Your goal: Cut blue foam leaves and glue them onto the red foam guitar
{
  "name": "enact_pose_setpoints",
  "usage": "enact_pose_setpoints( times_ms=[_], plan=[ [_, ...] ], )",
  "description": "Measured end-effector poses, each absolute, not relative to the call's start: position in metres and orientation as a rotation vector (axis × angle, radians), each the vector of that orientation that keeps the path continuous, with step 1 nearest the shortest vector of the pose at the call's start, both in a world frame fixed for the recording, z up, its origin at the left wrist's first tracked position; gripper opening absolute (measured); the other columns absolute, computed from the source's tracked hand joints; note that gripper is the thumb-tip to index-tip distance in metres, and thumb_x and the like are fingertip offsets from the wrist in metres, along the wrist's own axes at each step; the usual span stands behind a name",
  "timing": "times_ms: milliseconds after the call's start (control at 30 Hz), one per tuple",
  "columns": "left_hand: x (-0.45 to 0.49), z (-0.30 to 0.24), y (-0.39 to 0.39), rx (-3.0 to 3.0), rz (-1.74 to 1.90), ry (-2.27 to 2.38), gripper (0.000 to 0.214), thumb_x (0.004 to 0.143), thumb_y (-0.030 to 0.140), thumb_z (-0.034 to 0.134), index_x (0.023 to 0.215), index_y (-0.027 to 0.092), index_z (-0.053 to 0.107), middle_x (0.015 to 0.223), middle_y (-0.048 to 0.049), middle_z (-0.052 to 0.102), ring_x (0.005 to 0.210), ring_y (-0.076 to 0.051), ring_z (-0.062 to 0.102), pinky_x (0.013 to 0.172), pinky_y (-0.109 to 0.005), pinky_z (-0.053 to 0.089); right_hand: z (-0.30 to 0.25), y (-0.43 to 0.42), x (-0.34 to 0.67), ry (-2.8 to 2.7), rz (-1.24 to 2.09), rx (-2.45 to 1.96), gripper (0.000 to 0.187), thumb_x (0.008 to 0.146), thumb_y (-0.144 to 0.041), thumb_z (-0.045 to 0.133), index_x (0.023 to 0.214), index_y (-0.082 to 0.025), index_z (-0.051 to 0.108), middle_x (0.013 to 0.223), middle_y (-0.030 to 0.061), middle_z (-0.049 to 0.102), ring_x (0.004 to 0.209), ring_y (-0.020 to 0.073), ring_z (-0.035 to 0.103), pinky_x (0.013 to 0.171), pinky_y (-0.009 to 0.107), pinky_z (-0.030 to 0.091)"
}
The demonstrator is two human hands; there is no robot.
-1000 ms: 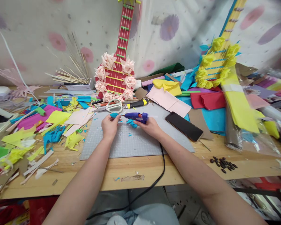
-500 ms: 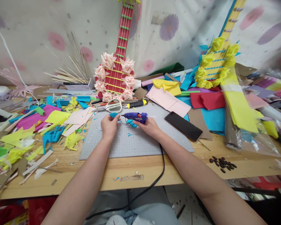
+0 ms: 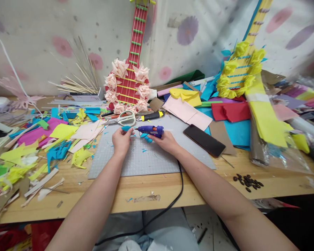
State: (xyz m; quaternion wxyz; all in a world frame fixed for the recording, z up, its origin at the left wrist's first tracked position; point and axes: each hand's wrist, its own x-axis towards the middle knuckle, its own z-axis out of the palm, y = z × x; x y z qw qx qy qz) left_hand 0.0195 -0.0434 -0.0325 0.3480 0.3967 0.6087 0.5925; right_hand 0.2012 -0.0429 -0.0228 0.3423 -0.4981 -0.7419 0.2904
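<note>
Over the grey cutting mat (image 3: 157, 162), my left hand (image 3: 121, 141) pinches a small blue paper piece (image 3: 126, 128) between thumb and fingers. My right hand (image 3: 165, 143) grips a blue hot glue gun (image 3: 153, 130), its nozzle pointing left at the blue piece and close to my left fingertips. I cannot tell whether the nozzle touches the paper. More blue paper bits (image 3: 146, 137) lie on the mat beneath the gun. From the gun's side a black cord (image 3: 178, 195) runs down over the table edge.
Behind the mat lie scissors (image 3: 127, 118) and a yellow-black cutter (image 3: 153, 115). A red paper guitar (image 3: 127, 91) with pink flowers and a yellow one (image 3: 237, 75) lean on the wall. Right are a phone (image 3: 204, 140) and dark seeds (image 3: 248, 182); coloured scraps (image 3: 59, 151) cover the left.
Both hands hold nearly the same pose, with the glue gun at the blue paper piece. The whole view has shifted very slightly.
</note>
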Motion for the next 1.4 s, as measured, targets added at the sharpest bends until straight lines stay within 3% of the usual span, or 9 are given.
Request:
enact_pose_setpoints(
  times_ms=[1400],
  plan=[
    [0.0207, -0.0369, -0.0399, 0.956, 1.576, 1.529, 0.021, 0.062, 0.031, 0.068, 0.073, 0.014, 0.063, 0.069, -0.005, 0.067, 0.065, -0.018, 0.066, 0.044, -0.02, 0.043, -0.0262, -0.0433, 0.2036, -1.963, 0.645, -1.277, 0.035, 0.078, -0.046, 0.056, 0.096, -0.018, 0.067, 0.087, 0.0051, 0.071, 0.079, 0.0189, 0.063, 0.072, 0.03, 0.048]
  ],
)
